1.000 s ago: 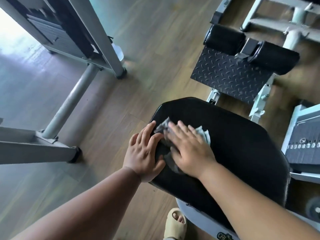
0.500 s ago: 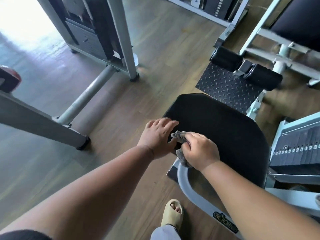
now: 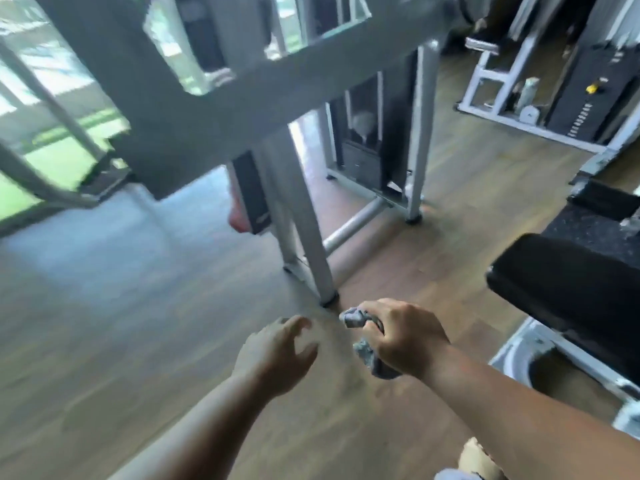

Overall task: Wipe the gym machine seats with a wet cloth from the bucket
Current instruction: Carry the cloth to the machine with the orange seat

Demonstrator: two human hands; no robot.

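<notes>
My right hand (image 3: pixel 407 339) is a fist around a bunched grey cloth (image 3: pixel 367 351), held over the wooden floor left of the black seat (image 3: pixel 571 289). Ends of the cloth stick out above and below my fingers. My left hand (image 3: pixel 277 355) hovers just left of it, fingers spread and curled, holding nothing. Both hands are clear of the seat, which lies at the right edge. No bucket is in view.
A grey machine frame (image 3: pixel 304 230) stands on the floor just ahead of my hands, its foot close to the cloth. More machines with weight stacks (image 3: pixel 588 88) fill the back right. Bare wooden floor (image 3: pixel 121 323) stretches to the left. My sandalled foot (image 3: pixel 481 459) shows at the bottom.
Both hands have come off the seat and moved left over the floor. The cloth, first pressed flat on the seat, is now bunched in my right fist. The view has swung left and up.
</notes>
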